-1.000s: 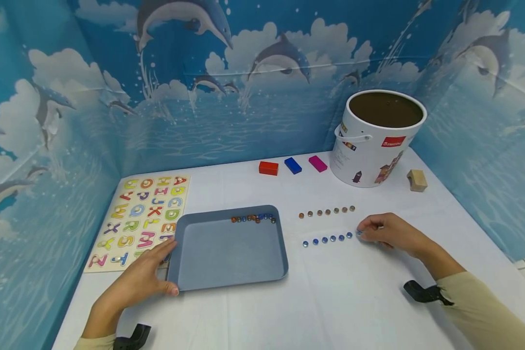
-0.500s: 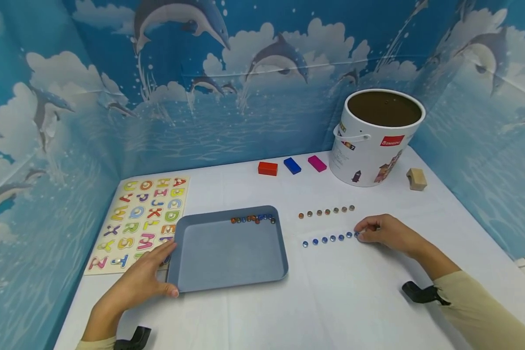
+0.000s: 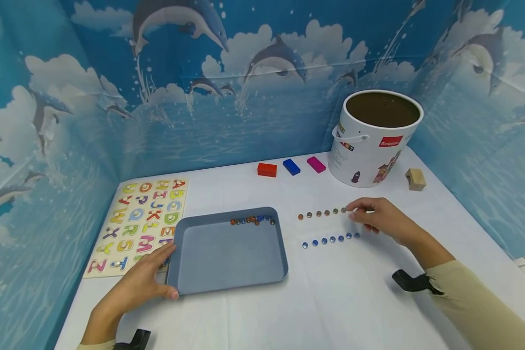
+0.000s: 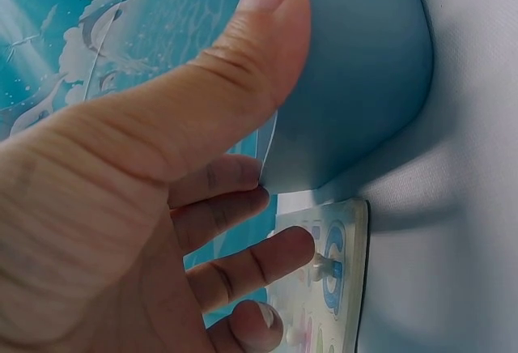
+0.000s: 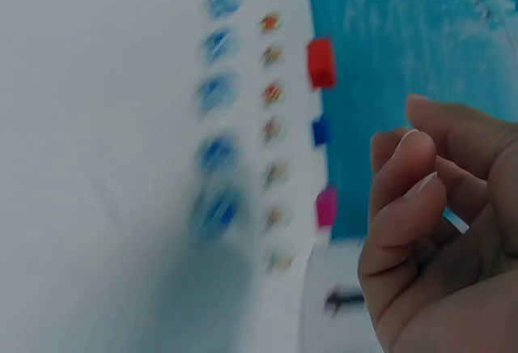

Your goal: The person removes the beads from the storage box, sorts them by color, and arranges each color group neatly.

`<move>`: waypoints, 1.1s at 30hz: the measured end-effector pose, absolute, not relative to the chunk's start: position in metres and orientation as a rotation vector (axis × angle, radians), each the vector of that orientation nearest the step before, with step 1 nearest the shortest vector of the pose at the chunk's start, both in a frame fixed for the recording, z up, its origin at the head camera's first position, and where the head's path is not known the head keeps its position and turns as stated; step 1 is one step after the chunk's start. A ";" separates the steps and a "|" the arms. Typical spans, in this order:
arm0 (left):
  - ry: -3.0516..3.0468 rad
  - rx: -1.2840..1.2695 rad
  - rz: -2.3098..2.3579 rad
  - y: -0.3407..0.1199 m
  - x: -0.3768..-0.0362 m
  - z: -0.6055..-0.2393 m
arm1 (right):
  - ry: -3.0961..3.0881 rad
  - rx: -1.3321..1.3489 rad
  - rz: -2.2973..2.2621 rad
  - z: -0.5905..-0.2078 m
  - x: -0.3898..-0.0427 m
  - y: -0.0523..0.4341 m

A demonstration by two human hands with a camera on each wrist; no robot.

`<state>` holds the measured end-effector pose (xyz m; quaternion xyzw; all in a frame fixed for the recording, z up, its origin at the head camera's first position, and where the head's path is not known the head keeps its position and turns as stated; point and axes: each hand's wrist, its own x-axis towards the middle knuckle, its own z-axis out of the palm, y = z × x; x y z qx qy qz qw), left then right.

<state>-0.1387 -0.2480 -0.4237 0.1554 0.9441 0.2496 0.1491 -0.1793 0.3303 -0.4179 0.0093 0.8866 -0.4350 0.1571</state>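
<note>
My left hand (image 3: 157, 272) grips the near-left corner of a grey tray (image 3: 227, 253). In the left wrist view its thumb (image 4: 243, 53) lies over the tray (image 4: 356, 70) rim with the fingers underneath. Several mixed beads (image 3: 253, 220) lie along the tray's far wall. To the tray's right, a row of brown beads (image 3: 326, 212) and a row of blue beads (image 3: 332, 239) lie on the white table. My right hand (image 3: 358, 214) hovers at the brown row's right end. Its fingers (image 5: 413, 175) are curled with nothing seen in them.
An alphabet puzzle board (image 3: 144, 218) lies left of the tray, partly under my left hand. A white bucket (image 3: 372, 141) stands at the back right, with a wooden block (image 3: 415, 179) beside it. Red (image 3: 267, 169), blue (image 3: 291, 166) and pink (image 3: 316, 164) blocks lie before the blue backdrop.
My right hand left the right end of the blue bead row and moved up to the right end of the brown row. The left hand stayed on the tray.
</note>
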 end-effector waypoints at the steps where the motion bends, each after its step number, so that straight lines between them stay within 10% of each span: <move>1: 2.715 0.445 0.719 -0.248 -0.138 -0.424 | 2.526 0.022 -1.288 -0.412 -0.185 0.320; 16: 2.737 0.474 0.723 -0.248 -0.138 -0.423 | 2.138 -0.105 -1.489 -0.410 -0.244 0.094; 33: 2.728 0.468 0.725 -0.249 -0.139 -0.427 | 2.437 -0.404 -1.039 -0.439 -0.250 0.010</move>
